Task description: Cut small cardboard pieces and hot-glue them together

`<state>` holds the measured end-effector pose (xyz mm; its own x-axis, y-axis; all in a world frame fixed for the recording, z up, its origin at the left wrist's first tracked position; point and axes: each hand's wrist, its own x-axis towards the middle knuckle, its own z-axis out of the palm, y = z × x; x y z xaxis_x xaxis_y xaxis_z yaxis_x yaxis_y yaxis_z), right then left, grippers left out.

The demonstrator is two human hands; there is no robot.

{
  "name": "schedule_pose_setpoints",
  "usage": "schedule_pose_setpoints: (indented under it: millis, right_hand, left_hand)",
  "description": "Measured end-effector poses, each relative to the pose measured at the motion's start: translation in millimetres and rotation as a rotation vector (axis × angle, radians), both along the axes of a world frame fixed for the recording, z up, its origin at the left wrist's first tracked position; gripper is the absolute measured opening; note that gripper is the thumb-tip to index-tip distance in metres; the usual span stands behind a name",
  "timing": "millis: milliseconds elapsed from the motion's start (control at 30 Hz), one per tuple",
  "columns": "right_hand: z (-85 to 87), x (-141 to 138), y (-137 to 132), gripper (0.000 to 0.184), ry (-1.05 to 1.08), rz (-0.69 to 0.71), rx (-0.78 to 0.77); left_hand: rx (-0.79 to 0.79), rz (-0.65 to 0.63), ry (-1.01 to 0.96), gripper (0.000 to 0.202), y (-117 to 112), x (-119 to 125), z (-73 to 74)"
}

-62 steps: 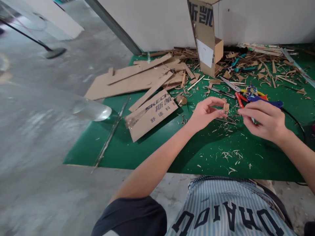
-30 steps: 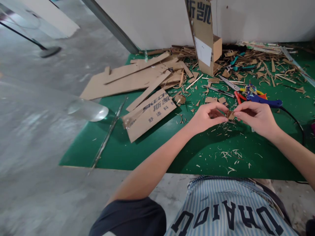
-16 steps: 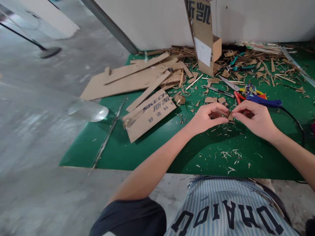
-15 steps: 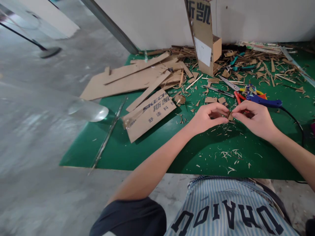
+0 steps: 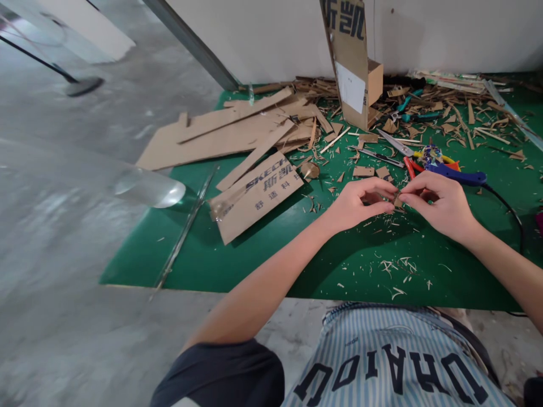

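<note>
Between my fingertips is a small cardboard piece [image 5: 397, 200], mostly covered by the fingers. My left hand [image 5: 365, 200] pinches it from the left, thumb below and fingers above. My right hand [image 5: 439, 200] grips its other side between thumb and forefinger. Just beyond the hands lie small cut cardboard squares [image 5: 363, 172]. Scissors with red and yellow handles [image 5: 399, 142], a utility knife [image 5: 377, 156] and a blue glue gun [image 5: 456, 176] with a black cord lie behind the right hand. Thin shavings [image 5: 399, 265] are scattered in front of the hands.
A green mat [image 5: 254, 271] covers the table. Flat cardboard sheets [image 5: 203, 135] and a printed piece [image 5: 258, 198] lie left. A tall cardboard stand [image 5: 354, 68] rises at the back among scraps and teal-handled pliers [image 5: 419, 117]. A clear bottle-like object [image 5: 150, 187] overhangs the left edge.
The hands stay in nearly the same place, both still on the small cardboard piece, with only slight finger movement. The view has shifted slightly.
</note>
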<state>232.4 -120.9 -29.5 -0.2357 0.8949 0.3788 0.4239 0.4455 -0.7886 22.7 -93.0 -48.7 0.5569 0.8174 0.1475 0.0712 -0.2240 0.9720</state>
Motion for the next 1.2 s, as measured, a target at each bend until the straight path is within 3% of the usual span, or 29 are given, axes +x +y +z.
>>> schedule_pose_setpoints:
  millis: [567,833,1067,1200]
  right_hand:
    - [-3.0,-0.2,-0.7,0.005,-0.008,-0.028,0.031]
    - [-7.4,2.9,0.5,0.018,-0.020,-0.079,0.009]
    - [-6.3,0.2,-0.6,0.025,0.032,-0.015,-0.032]
    - [-8.3,0.6,-0.5,0.023,0.015,0.003,0.039]
  left_hand:
    - [0.034,0.042,-0.023,0.029,0.1,1.2,-4.2]
    - [0.011,0.049,-0.030,0.028,-0.8,1.4,-5.5]
    - [0.054,0.076,-0.029,0.024,-3.0,3.6,-7.6]
    - [0.135,0.096,-0.021,0.022,-5.8,4.9,-7.3]
